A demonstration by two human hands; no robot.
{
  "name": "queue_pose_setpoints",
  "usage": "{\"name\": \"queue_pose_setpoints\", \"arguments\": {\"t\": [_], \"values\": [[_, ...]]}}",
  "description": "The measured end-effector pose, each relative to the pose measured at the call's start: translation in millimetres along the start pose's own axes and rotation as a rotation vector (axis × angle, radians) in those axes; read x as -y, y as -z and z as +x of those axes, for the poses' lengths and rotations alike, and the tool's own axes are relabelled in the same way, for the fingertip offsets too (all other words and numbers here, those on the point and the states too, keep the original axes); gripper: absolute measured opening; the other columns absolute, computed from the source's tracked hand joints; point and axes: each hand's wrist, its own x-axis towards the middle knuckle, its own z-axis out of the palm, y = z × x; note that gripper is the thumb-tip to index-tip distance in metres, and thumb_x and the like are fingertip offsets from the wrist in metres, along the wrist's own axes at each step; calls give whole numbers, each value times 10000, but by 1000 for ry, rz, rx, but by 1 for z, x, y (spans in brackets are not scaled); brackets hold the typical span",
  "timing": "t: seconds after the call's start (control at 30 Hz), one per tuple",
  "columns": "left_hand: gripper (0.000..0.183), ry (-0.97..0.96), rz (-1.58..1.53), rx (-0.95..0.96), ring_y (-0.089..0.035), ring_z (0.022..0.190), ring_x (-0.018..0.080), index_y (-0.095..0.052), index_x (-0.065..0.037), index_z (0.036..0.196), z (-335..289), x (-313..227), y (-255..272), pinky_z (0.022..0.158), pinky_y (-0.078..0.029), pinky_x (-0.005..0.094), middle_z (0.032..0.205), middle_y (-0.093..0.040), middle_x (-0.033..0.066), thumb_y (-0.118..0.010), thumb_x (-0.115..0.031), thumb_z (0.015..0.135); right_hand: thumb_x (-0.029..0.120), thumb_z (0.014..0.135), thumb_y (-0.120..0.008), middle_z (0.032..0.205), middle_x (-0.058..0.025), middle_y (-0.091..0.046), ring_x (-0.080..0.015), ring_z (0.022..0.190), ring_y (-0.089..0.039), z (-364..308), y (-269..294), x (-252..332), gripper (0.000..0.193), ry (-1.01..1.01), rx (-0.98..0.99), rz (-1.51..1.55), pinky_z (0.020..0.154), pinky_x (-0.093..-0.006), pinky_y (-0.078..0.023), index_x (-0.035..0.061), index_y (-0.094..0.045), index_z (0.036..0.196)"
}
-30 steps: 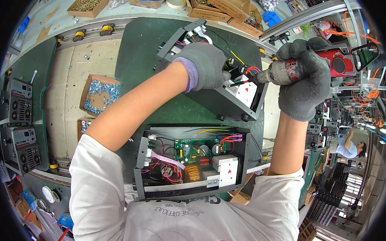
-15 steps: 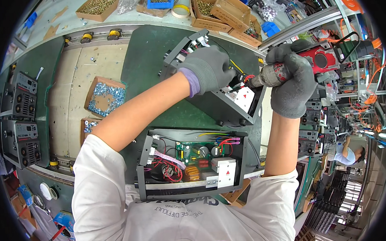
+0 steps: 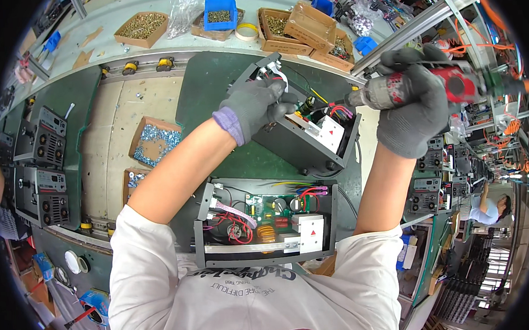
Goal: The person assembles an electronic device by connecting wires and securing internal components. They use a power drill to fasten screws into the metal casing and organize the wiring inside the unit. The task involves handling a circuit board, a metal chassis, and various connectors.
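Your right hand [image 3: 414,99], gripping the drill [image 3: 369,94], draws back, leaving the white plate [image 3: 331,135] clear. Your left hand [image 3: 251,108] curls, hold unclear.

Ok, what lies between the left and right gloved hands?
Most of the farther open machine casing, plus the red power driver's nose, in the head view.

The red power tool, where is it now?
In the head view's upper right, the red power tool is in the right hand, nose pointing left near the farther open case.
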Motion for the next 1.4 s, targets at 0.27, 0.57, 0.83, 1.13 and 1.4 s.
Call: {"name": "queue_pose_setpoints", "arguments": {"t": [0.27, 0.57, 0.83, 1.13, 1.4], "values": [[374, -35, -46, 128, -482, 712, 60, -547, 28, 1231, -7, 16, 9, 510, -403, 121, 874, -508, 24, -594, -275, 1018, 161, 846, -540, 964, -174, -672, -328, 854, -694, -27, -11, 12, 374, 189, -242, 74, 758, -456, -591, 1, -539, 1184], [259, -59, -155, 178, -460, 691, 48, -537, -32, 1126, -16, 19, 8, 482, -356, 141, 869, -534, 19, -603, -256, 1014, 161, 849, -533, 980, -174, -687, -333, 863, -692, -32, 8, 7, 378, 106, -109, 428, 760, -459, -570, 56, -554, 1212], [263, -114, -79, 228, -450, 645, 58, -538, -50, 1054, -17, 21, 10, 470, -338, 168, 830, -559, 41, -595, -304, 1019, 150, 840, -538, 983, -182, -694, -340, 831, -699, -36, 7, 5, 376, 108, -104, 383, 777, -480, -579, 48, -558, 1202], [462, -229, 113, 197, -451, 569, 65, -581, 20, 1125, -20, 23, 7, 497, -350, 186, 771, -602, 77, -584, -427, 1007, 157, 844, -538, 947, -183, -689, -346, 811, -703, -33, 5, 5, 375, 39, -223, 331, 764, -491, -583, 39, -549, 1200], [601, 35, -113, 87, -513, 668, 102, -486, 62, 1339, -24, 9, 1, 527, -382, 201, 913, -639, 126, -536, -449, 1026, 117, 858, -524, 923, -207, -669, -335, 792, -693, -30, 22, 8, 377, 17, -214, 311, 707, -433, -596, -45, -488, 1196]]}}
